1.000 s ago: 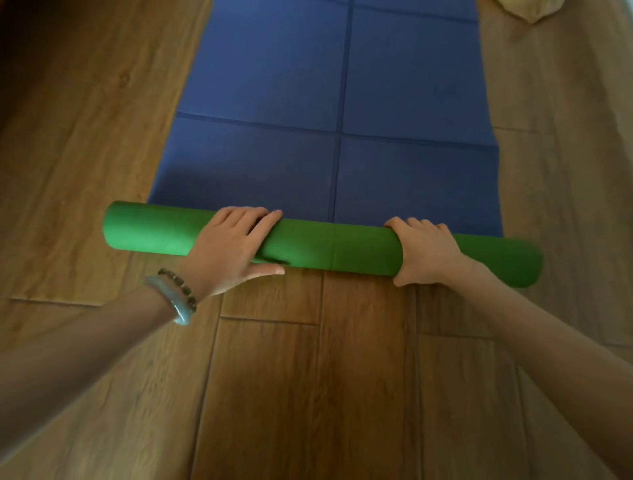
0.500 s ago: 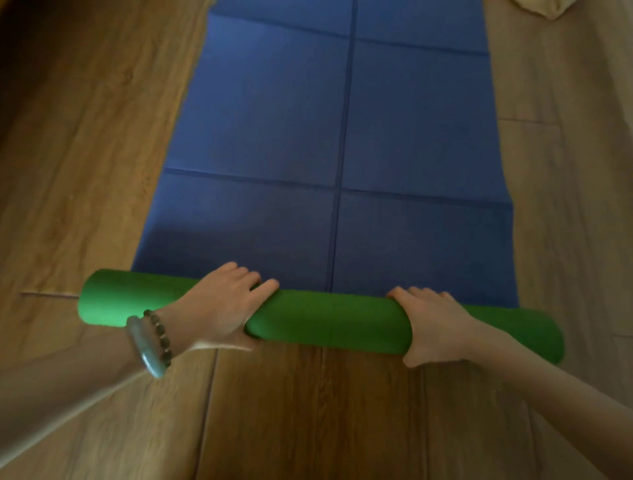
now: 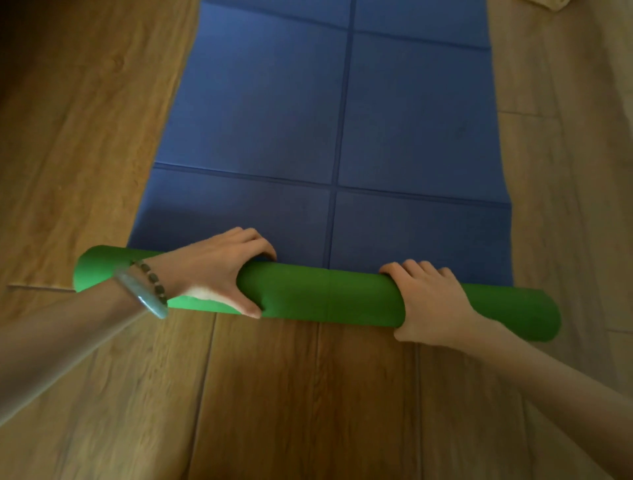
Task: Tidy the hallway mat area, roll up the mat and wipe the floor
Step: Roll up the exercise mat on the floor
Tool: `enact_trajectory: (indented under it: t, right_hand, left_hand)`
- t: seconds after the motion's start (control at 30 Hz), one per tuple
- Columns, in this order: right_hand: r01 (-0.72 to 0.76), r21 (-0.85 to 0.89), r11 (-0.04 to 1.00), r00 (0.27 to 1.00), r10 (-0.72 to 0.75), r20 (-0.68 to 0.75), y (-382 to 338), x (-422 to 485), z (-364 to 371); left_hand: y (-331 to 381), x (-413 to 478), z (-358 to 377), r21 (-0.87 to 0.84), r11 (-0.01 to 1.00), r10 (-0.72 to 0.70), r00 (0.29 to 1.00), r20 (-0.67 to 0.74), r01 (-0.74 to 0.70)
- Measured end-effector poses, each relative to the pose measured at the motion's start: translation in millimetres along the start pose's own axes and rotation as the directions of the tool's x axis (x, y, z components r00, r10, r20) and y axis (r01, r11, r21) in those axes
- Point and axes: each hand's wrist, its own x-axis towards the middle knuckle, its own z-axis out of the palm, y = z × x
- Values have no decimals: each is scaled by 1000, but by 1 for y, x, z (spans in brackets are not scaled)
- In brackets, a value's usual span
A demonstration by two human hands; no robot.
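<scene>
A mat lies on the wooden floor, blue on its upper face [image 3: 308, 120] and green underneath. Its near end is rolled into a green tube [image 3: 325, 294] lying crosswise in front of me. My left hand [image 3: 219, 270] grips the roll left of centre, fingers curled over the far side and thumb on the near side; a bangle and a bead bracelet sit on that wrist. Right of centre, my right hand [image 3: 431, 301] wraps over the top of the roll. The flat blue part stretches away from the roll, marked by fold creases.
Wooden floor planks [image 3: 308, 404] surround the mat on both sides and in front of me. A pale cloth-like object [image 3: 555, 4] shows at the top right edge, mostly cut off by the frame.
My left hand's fingers have curled further over the roll's far side, from lying flatter on top. The roll sits lower in view as my head has shifted.
</scene>
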Motion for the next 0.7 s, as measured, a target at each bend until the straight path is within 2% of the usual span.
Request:
enact_trajectory:
  t: [0.07,0.2,0.3,0.4,0.5,0.57,0.63,0.7]
  right_hand:
    - [-2,85,996,989,-11,147,7,12,-13]
    - [-35,234,972,939,-48,340,20,33,-29]
    - [-79,287,955,900,-55,432,25,45,-34]
    - [-120,327,937,886,-47,461,29,49,-38]
    - [-54,232,971,940,-29,339,27,36,-38]
    - [6,48,999,995,-11,101,21,20,-27]
    - [-29,-73,997,989,18,-145,17,5,-8]
    - [-91,-79,993,947,61,-316,17,2,8]
  left_hand:
    - [0,-7,3,18,1000,11,995,-97,-10]
    - [10,-18,25,284,959,124,913,-389,-9]
    - [7,-15,38,457,889,170,900,-401,36]
    - [3,-5,35,502,864,182,901,-394,45]
    - [2,1,26,474,880,169,909,-380,35]
    - [2,6,14,433,901,127,940,-318,25]
    - [2,14,-2,356,934,34,977,-210,44]
    - [-1,22,-16,274,959,-43,993,-110,72]
